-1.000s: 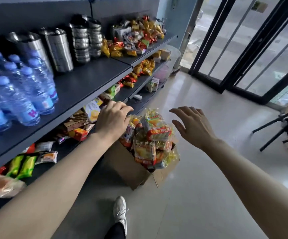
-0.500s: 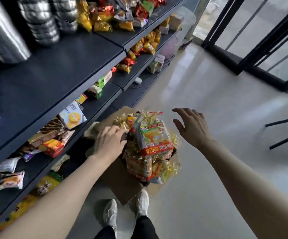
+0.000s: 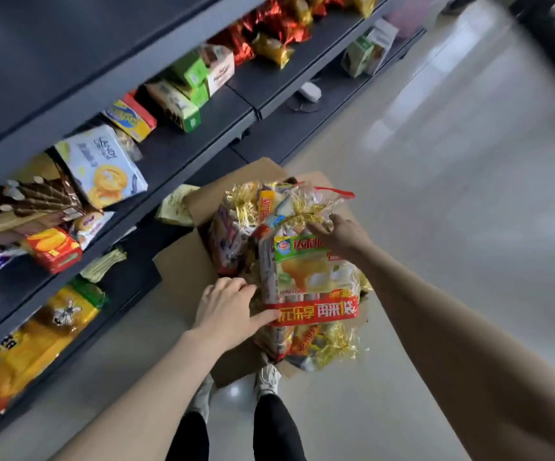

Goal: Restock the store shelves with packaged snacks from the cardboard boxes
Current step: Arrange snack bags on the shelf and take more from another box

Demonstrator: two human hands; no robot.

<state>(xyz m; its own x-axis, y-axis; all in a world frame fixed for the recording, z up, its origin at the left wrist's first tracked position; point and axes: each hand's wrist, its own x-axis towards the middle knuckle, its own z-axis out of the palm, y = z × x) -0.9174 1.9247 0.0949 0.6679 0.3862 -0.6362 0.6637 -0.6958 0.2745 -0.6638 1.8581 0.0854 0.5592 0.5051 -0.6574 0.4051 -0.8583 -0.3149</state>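
Pale glossy floor [image 3: 452,201] underfoot, dark store shelves [image 3: 183,161] running up my left side with boxed biscuits and foil packs on them, and right at my feet sits the open cardboard box [image 3: 183,271], heaped over its rim with bagged snacks. I'm on the top one now, the big cake bag [image 3: 309,277] with the green-and-yellow front and the red banner across its near end. My left hand [image 3: 226,311] has its fingers tucked against the bag's near-left edge, thumb pressed along the red banner; my right hand [image 3: 339,234] is at the far end, fingers curled into the gathered neck where the gold twist tie [image 3: 302,214] bunches the plastic. The bag lies on top of the pile, long axis running away from me, tied neck pointing to the far side of the box, printed face up. For a good lift, I judge I want the left hand under the body taking the weight, not just the right hand hauling on that neck, since thin film can tear or slip. Raise it straight up so the neighbouring bags and their tinsel ties don't drag out over the rim, then swing left toward the shelf.
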